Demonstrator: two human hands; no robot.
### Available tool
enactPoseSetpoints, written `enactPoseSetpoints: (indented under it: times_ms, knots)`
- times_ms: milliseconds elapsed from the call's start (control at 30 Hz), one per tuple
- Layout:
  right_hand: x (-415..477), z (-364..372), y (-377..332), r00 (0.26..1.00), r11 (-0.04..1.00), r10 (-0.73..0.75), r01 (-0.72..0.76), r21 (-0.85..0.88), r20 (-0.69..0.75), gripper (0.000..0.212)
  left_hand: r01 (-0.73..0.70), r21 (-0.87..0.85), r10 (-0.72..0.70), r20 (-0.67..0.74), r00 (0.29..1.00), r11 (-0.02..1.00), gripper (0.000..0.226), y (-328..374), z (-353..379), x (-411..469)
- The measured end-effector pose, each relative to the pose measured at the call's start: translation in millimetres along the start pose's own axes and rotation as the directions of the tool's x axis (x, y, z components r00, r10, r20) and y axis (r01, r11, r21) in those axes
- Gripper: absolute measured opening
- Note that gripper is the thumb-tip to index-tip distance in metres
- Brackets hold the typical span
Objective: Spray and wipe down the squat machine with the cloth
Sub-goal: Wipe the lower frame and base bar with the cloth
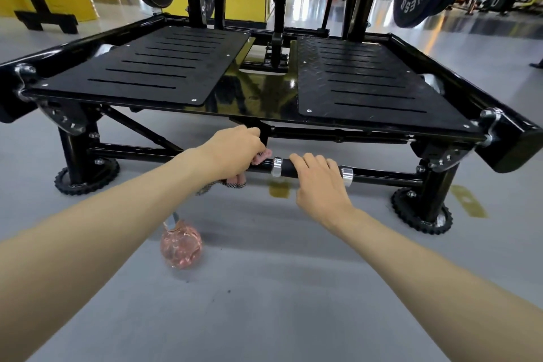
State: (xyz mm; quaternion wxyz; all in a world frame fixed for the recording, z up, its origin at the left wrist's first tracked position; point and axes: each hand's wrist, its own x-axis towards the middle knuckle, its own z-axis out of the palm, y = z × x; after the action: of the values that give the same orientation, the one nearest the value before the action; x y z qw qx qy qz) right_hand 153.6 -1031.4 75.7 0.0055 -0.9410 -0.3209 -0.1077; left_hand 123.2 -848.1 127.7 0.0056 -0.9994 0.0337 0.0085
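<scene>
Pink cloth [260, 159] is gripped in the left hand [235, 151] against the low crossbar [382, 176] of the squat machine [367, 76], which runs left to right, with the right hand [320, 185] curled over that bar just beside, between 2 silver collars [276, 167].

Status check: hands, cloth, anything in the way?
Left hand grips cloth against low crossbar. Right hand curled over same crossbar, between silver collars. Spray bottle on floor under left forearm, nothing blocking.
</scene>
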Motion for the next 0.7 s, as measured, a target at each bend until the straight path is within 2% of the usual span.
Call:
enactPoseSetpoints:
  times_ms: [100, 167, 200, 300, 333, 400, 467, 533, 567, 600, 633, 700]
  knots:
    - [-2, 0, 0, 1.0, 1.0, -0.005, 0.005, -0.022, 0.012, 0.065, -0.09, -0.032, 0.092, 0.038, 0.995, 0.995, 0.031, 12, -16, -7]
    - [-3, 1, 0, 1.0, 0.999, -0.02, 0.021, -0.046, 0.016, 0.074, -0.096, -0.149, 0.106, 0.057, 0.993, 0.984, 0.03, 18, -26, -8]
    - [-5, 1, 0, 0.999, 0.998, -0.024, 0.025, -0.06, 0.024, 0.077, -0.087, -0.173, 0.091, 0.016, 0.996, 0.981, 0.024, 20, -27, -6]
    - [-14, 0, 1, 0.998, 0.992, -0.041, 0.046, -0.115, 0.044, 0.082, -0.077, -0.166, 0.038, -0.23, 0.973, 0.983, 0.014, 28, -14, 5]
    - [-17, -2, 2, 0.997, 0.989, -0.054, 0.06, -0.134, 0.051, 0.082, -0.069, -0.138, 0.033, -0.244, 0.969, 0.988, 0.014, 34, -9, 7]
    - [-22, -3, 3, 0.995, 0.989, -0.064, 0.073, -0.132, 0.072, 0.081, -0.051, 0.063, 0.064, -0.232, 0.971, 0.997, 0.018, 47, 6, 3]
    - [-26, -6, 3, 0.994, 0.988, -0.063, 0.075, -0.135, 0.09, 0.08, -0.07, 0.249, 0.143, -0.291, 0.946, 0.966, 0.037, 56, 17, -13]
    - [-30, -8, 3, 0.991, 0.986, -0.068, 0.084, -0.144, 0.114, 0.079, -0.122, 0.324, 0.23, -0.318, 0.92, 0.938, 0.055, 54, 27, -28]
    - [-31, -10, 4, 0.989, 0.986, -0.074, 0.092, -0.142, 0.126, 0.079, -0.167, 0.326, 0.265, -0.284, 0.922, 0.931, 0.056, 50, 32, -32]
    - [-32, -12, 5, 0.986, 0.987, -0.083, 0.101, -0.126, 0.142, 0.079, -0.243, 0.253, 0.293, -0.183, 0.938, 0.936, 0.05, 48, 33, -39]
    - [-33, -14, 6, 0.982, 0.99, -0.091, 0.108, -0.093, 0.165, 0.08, -0.263, 0.137, 0.275, -0.085, 0.958, 0.955, 0.039, 47, 32, -46]
    - [-35, -17, 5, 0.972, 0.993, -0.114, 0.107, 0.049, 0.205, 0.088, -0.207, -0.057, 0.213, 0.132, 0.968, 0.977, 0.022, 50, 29, -65]
